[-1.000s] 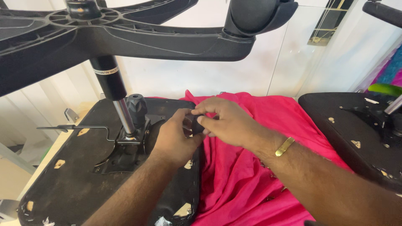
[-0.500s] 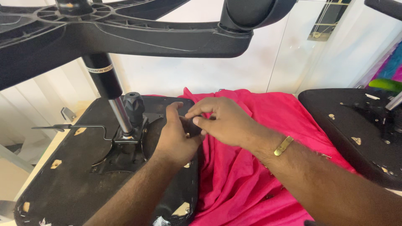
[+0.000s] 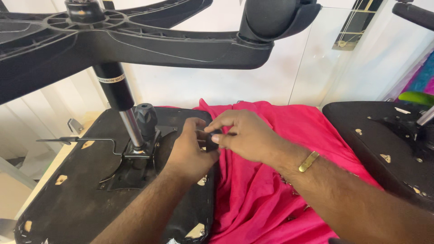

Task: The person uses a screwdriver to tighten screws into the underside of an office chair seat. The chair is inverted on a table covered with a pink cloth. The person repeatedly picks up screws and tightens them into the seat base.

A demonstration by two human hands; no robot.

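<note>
A white wall (image 3: 190, 86) runs behind the work area, with a clear glass panel (image 3: 316, 68) leaning against it. Pale vertical blinds (image 3: 40, 117) hang at the left. A pink cloth (image 3: 271, 190) covers the surface, and daylight is bright and even.

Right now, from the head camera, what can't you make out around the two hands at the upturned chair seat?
- Small black part: pinched between both hands, fingers cover most of it; its kind is unclear.
- Left hand: palm faces away, so its hold is hidden.
- Right hand: the fingertips' undersides are out of sight.
- Seat underside: cut off by the bottom edge.
- Second seat: cut off at the right edge.
</note>
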